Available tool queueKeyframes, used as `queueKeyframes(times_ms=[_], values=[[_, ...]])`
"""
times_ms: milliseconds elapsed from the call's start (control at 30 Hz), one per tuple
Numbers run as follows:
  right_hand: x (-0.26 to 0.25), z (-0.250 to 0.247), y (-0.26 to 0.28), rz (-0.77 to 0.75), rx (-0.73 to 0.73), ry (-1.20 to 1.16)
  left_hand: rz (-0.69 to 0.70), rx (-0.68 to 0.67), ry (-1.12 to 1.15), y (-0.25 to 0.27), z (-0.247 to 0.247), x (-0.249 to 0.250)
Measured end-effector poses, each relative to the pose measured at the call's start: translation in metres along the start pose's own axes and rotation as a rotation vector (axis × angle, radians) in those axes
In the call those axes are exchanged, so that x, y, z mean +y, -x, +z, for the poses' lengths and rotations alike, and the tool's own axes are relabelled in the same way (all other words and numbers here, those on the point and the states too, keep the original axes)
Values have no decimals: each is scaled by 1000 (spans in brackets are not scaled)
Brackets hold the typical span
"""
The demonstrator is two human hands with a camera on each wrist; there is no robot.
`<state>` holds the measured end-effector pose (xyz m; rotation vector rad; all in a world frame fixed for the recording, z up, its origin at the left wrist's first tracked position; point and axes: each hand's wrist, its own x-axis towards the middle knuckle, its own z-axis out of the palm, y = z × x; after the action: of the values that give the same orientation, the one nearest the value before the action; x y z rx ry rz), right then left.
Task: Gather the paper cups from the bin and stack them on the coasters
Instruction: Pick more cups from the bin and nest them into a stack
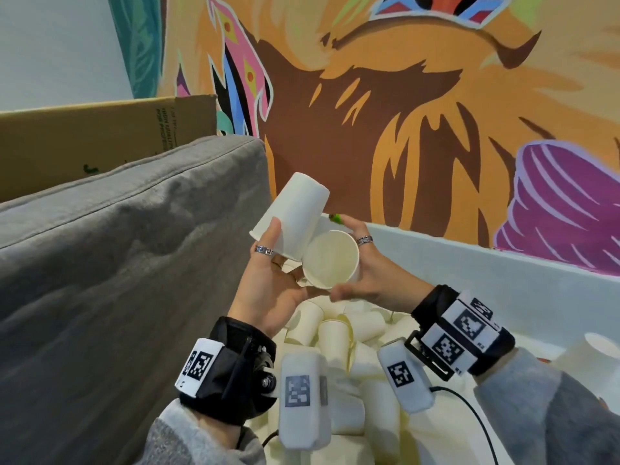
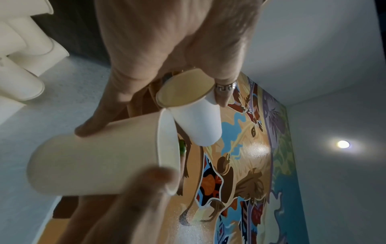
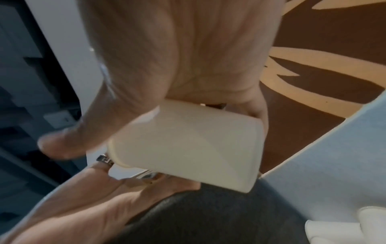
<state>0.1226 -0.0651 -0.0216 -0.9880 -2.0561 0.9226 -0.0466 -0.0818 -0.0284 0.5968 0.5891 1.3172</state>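
My left hand (image 1: 268, 266) grips a white paper cup (image 1: 295, 209) by its rim end, base tilted up and away; the left wrist view looks into that cup's mouth (image 2: 183, 90). My right hand (image 1: 372, 266) grips a second paper cup (image 1: 330, 260) (image 3: 188, 145) around its wall, mouth towards me. The two cups touch at their rims, side by side and not nested. Both are held above the white bin (image 1: 469, 260), where several loose paper cups (image 1: 335, 333) lie in a heap. No coasters are in view.
A grey sofa cushion (image 1: 134, 246) rises close on the left, with a cardboard box (image 1: 100, 135) behind it. A painted mural wall (image 1: 402, 112) stands behind the bin. Another upturned cup (image 1: 593, 357) stands at the bin's right side.
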Motion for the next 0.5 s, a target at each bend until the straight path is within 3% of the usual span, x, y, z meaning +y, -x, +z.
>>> queueKeyframes(times_ms=[67, 233, 500], values=[[4, -5, 1, -1, -13, 50, 22, 13, -31, -1, -3, -1], [5, -24, 6, 50, 110, 210, 137, 11, -113, 1, -8, 5], [-8, -42, 7, 85, 168, 372, 338, 54, -448, 7, -6, 13]])
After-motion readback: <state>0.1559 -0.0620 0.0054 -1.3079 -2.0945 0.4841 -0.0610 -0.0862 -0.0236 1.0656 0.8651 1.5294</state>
